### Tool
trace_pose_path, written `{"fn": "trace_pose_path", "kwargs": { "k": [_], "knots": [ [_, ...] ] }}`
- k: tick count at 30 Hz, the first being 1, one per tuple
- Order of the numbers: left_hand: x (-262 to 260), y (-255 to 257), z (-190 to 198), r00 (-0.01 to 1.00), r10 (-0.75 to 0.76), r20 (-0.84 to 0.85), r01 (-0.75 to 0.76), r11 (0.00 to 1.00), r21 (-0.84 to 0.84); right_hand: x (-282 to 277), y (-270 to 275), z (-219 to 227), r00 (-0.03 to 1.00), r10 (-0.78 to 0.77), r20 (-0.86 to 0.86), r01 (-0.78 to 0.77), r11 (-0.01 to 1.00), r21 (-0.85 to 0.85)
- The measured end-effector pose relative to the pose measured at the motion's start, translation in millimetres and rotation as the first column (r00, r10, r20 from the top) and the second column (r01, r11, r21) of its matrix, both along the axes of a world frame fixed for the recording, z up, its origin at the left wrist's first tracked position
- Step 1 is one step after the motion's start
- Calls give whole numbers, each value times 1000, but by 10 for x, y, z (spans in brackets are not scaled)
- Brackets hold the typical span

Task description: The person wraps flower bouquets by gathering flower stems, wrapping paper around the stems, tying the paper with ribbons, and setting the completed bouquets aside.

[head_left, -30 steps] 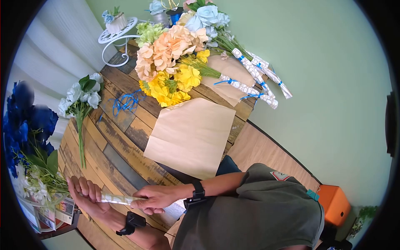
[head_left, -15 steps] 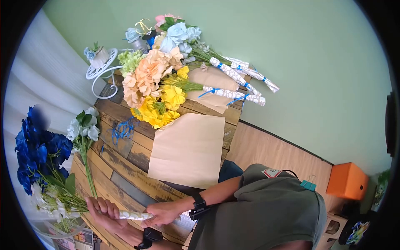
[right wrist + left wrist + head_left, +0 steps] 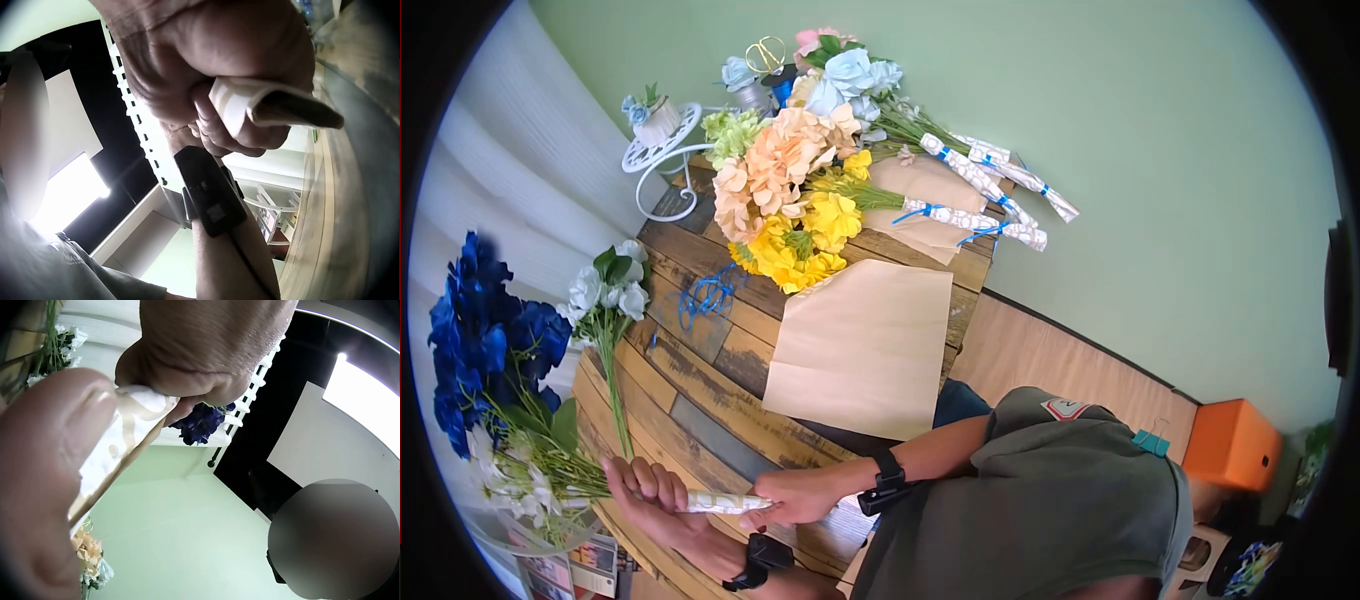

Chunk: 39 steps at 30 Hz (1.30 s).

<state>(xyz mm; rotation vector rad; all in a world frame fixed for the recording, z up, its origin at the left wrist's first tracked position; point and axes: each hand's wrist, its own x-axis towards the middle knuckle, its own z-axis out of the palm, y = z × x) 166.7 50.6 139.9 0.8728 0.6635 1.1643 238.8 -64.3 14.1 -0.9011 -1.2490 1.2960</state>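
Worktop (image 3: 745,355) carries brown paper (image 3: 862,350) and peach flowers (image 3: 785,150). Blue bouquet (image 3: 495,345) is held over its near side, both hands clamped and slightly apart: left hand (image 3: 658,500) round the stems (image 3: 580,478), right hand (image 3: 800,495) on the patterned wrap (image 3: 718,503).

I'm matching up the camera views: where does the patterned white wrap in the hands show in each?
Head: low, left of centre; the patterned wrap runs between the left hand and right hand.
Left wrist: left of centre, slanting up from lower left.
Right wrist: above and right of centre, its end pointing right.
Shared landmark: wooden tabletop, across the middle in head, upper left in left wrist, right side in right wrist.
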Motion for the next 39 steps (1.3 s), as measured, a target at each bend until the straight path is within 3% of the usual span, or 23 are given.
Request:
{"fn": "trace_pose_path", "kwargs": {
  "k": [5,7,11,13,17,20,23,25,32,34,35,37,38,39],
  "knots": [
    [-16,6,25,1000,21,9,-21,1000,1,42,-38,79,999,35,-15,-35,999,9],
    [-32,7,23,999,-6,47,7,1000,-14,143,-121,171,928,232,-291,-304,924,-232],
    [-53,56,8,988,-71,136,72,997,-7,198,-186,120,842,273,-466,-415,878,-237],
    [-70,81,-11,983,-97,158,100,995,-6,219,-214,122,743,273,-611,-488,846,-215],
    [-81,100,-28,964,-171,203,177,984,-15,225,-259,158,713,273,-646,-505,839,-202],
    [-55,70,-29,962,-187,198,189,982,6,191,-238,111,729,324,-603,-518,837,-177],
    [-27,45,-30,978,-131,161,133,991,-7,143,-228,32,745,305,-594,-495,849,-185],
    [-9,31,-22,977,-139,162,141,990,-5,112,-219,-23,785,283,-552,-445,876,-185],
    [-24,44,-58,966,-191,172,188,982,36,78,-223,-68,785,267,-558,-415,896,-155],
    [-10,21,-63,974,-170,150,168,985,29,60,-230,-72,868,196,-457,-280,952,-124],
    [5,7,-52,979,-156,129,154,988,25,58,-231,-60,864,201,-461,-286,951,-121],
    [46,-40,-17,987,-128,93,127,992,19,87,-225,-20,968,92,-234,-134,977,-167],
    [56,-48,-15,989,-131,75,132,991,-6,97,-218,-33,966,105,-237,-147,975,-168],
    [48,-48,-22,991,-122,60,124,992,-32,106,-204,-62,999,8,-45,-10,999,-48]
  ]
}}
